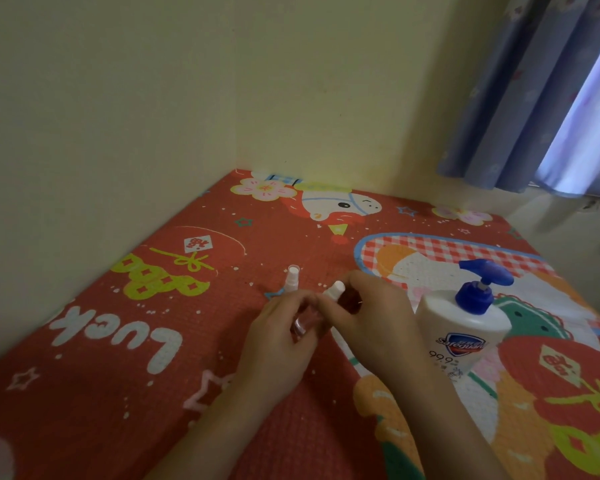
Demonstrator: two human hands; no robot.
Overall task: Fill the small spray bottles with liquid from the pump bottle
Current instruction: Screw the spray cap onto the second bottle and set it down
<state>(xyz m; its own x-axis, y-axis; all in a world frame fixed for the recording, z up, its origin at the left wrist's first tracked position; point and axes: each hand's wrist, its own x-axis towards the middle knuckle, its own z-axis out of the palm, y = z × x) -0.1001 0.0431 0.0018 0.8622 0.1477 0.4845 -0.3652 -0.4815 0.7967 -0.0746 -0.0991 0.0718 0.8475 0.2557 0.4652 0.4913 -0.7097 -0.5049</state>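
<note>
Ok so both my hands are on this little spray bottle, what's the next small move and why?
Probably twist the white spray top off. Your left hand grips the clear body, your right hand is at the top, and the pump bottle waits beside it.

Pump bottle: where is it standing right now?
In the head view, the pump bottle stands upright on the red patterned mat, at right of centre, just beside the right hand.

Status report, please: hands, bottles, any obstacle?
Left hand grips small bottle; right hand holds its spray head. Second spray bottle stands behind. Pump bottle untouched, right.
</note>
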